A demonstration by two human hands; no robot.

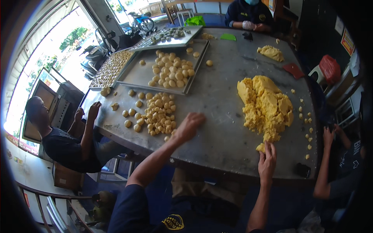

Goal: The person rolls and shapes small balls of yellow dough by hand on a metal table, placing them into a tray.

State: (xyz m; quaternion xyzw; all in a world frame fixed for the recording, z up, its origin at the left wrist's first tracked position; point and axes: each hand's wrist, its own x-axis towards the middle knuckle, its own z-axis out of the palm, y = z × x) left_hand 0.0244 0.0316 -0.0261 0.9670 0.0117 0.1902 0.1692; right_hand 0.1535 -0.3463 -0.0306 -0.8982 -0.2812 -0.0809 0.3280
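Note:
A large crumbly mound of yellow dough lies on the metal table right of centre. At its near tip, my right hand has its fingers closed on a small lump of dough. My left hand is above the table between the mound and a heap of small pale dough balls. Motion smears its fingers, so whether it holds anything does not show.
Another tray holds more balls, beside a tray of packed balls and a tray of greenish pieces. A flat dough lump, a red scraper and small dough bits lie rightward. Co-workers sit left, far and right.

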